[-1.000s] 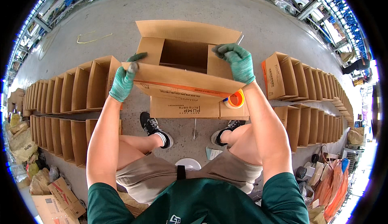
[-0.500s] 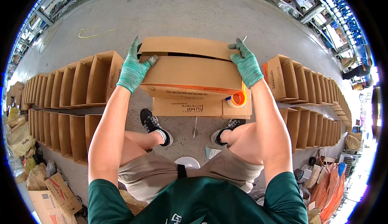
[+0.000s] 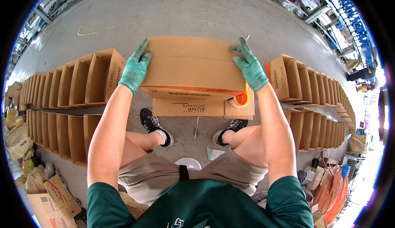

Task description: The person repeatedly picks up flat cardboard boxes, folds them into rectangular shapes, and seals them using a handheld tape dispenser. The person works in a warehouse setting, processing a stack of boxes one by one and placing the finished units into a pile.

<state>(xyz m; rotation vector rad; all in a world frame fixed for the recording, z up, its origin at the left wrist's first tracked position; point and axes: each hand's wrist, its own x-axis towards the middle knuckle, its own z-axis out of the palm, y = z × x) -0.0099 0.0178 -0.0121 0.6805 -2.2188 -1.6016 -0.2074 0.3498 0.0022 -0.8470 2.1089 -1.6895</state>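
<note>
Left hand (image 3: 136, 65), gloved: fingers spread, laid along the box's left end, thumb at its top edge. Cardboard box (image 3: 191, 63): top flaps down, between both hands, resting on printed cardboard (image 3: 187, 108). Right hand (image 3: 249, 61), gloved: fingers wide apart at the right end. Surroundings, left to right: two rows of open cartons (image 3: 81, 80), lower row crossed by the left forearm; yellow cord (image 3: 92, 33) on the floor (image 3: 185, 10); tape roll (image 3: 240, 100) beside the right forearm; further cartons (image 3: 294, 80). Box interior hidden; far right edge lost in glare.
</note>
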